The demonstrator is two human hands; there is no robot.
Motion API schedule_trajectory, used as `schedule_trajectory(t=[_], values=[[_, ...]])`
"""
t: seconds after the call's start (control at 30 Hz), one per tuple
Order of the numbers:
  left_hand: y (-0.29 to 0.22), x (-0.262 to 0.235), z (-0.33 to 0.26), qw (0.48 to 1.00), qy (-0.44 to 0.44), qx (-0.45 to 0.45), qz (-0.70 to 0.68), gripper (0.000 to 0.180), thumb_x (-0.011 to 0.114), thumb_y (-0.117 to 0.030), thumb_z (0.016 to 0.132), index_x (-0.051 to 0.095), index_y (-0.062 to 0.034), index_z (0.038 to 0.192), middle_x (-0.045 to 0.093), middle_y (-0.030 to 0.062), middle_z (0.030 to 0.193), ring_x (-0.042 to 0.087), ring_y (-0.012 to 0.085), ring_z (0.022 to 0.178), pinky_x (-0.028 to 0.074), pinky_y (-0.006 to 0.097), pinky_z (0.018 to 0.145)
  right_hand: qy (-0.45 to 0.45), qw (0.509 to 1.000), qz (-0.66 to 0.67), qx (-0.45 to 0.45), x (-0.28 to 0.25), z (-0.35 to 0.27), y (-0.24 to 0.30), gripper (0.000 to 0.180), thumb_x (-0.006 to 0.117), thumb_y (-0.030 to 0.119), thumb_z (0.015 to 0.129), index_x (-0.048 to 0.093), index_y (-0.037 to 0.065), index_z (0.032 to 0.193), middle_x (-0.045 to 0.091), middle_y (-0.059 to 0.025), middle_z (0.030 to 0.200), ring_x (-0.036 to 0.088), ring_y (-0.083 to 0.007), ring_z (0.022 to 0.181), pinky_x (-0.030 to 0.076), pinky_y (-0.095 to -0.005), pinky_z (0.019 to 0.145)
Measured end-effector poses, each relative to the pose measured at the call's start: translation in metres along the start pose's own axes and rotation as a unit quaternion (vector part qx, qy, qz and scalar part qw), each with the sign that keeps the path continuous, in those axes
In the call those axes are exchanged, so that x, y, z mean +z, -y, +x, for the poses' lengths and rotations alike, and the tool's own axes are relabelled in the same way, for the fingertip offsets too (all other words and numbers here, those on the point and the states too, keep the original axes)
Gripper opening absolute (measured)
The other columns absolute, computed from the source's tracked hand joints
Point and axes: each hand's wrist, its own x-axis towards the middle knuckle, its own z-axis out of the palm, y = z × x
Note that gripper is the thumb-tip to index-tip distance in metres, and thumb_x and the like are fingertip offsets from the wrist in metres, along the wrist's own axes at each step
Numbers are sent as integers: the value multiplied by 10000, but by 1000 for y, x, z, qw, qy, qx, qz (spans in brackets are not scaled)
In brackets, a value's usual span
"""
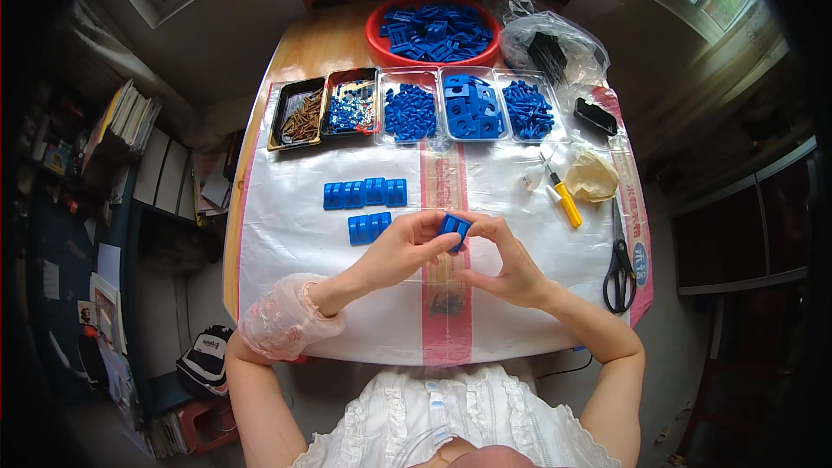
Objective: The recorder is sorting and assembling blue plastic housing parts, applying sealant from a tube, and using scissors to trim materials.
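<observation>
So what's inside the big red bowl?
The red bowl holds a heap of blue plastic pieces. Whatever lies under the top layer, and the bowl's bottom, is covered.

black scissors (619, 262), yellow screwdriver (566, 201), red basin (374, 33), 5 trays (408, 78).

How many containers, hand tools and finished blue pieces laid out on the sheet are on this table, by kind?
Round red plastic basin of blue parts: 1
Rectangular sorting trays in the row: 5
Yellow-handled screwdriver: 1
Black-handled scissors: 1
Blue assembled plastic pieces lying on the sheet: roughly 7
Blue plastic piece held in both hands: 1
Total: roughly 16
</observation>
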Motion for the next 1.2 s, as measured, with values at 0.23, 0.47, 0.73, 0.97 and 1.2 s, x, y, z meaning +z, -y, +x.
schedule_trajectory(t=[0.23, 0.47, 0.73, 0.97, 1.2], values=[[-49, -41, 71, 951, -86, 41, 295, 198, 701, -219, 993, 672, -34, 1058, 701, -18, 826, 617, 41, 657, 486, 203, 518, -26, 997, 33, 68, 1, -4, -23, 428, 652, -105, 898, 523, 30, 1284, 633, -118, 1293, 706, -213, 1063, 582, -326, 857], [-61, -101, 188, 939, -198, 38, 279, 353, 728, -333, 979, 748, 7, 1071, 734, 57, 862, 687, 90, 702, 569, 230, 621, 15, 999, 6, 50, 2, -10, -26, 236, 657, -118, 881, 654, 4, 1083, 685, -113, 1092, 702, -220, 949, 573, -312, 812], [-66, -169, 237, 933, -317, 20, 169, 407, 676, -264, 1010, 657, 88, 1214, 745, 176, 1042, 753, 199, 855, 613, 281, 754, 55, 998, -27, 0, 4, -8, -24, 219, 658, -123, 862, 668, 9, 1036, 681, -114, 1061, 691, -275, 970, 561, -342, 810], [-85, -155, 138, 859, -195, 120, 458, 265, 669, -180, 985, 708, -10, 1184, 766, 127, 1006, 730, 192, 880, 577, 327, 799, 48, 998, -19, 21, 3, -11, -25, 219, 648, -122, 857, 670, 10, 1030, 677, -106, 1024, 688, -272, 926, 553, -340, 787], [-81, -78, -24, 790, -135, 117, 586, 162, 785, -78, 878, 738, -43, 1029, 712, 100, 1014, 683, 262, 948, 553, 371, 851, 54, 998, -23, 25, 6, -10, -26, 227, 648, -129, 842, 672, 13, 1018, 679, -105, 996, 687, -274, 904, 549, -341, 767]])
